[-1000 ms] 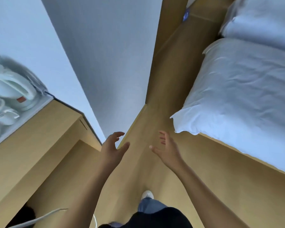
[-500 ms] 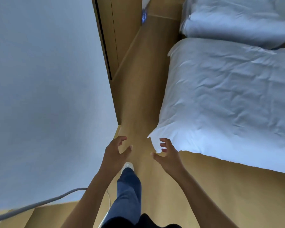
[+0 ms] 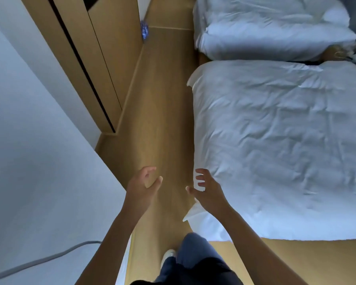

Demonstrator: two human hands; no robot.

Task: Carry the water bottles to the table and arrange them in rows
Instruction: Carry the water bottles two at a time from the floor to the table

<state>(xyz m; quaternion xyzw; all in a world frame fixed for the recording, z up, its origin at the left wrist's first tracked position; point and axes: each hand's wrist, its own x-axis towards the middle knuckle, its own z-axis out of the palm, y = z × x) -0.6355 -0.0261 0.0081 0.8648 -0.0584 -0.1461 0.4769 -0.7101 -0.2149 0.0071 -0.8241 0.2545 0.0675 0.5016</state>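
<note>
hands are advancing along the floor (image 3: 162, 103) beside the bed (image 3: 275, 140); left hand (image 3: 141, 185) and right hand (image 3: 207, 192) are hanging relaxed, holding nothing, with the blue bottles (image 3: 144, 31) lying far ahead by the wardrobe (image 3: 103, 48)

No legible text, labels, brands, numbers or signs in the head view. Blue patterned object (image 3: 144, 31) on the floor far off: print too small to read.
</note>
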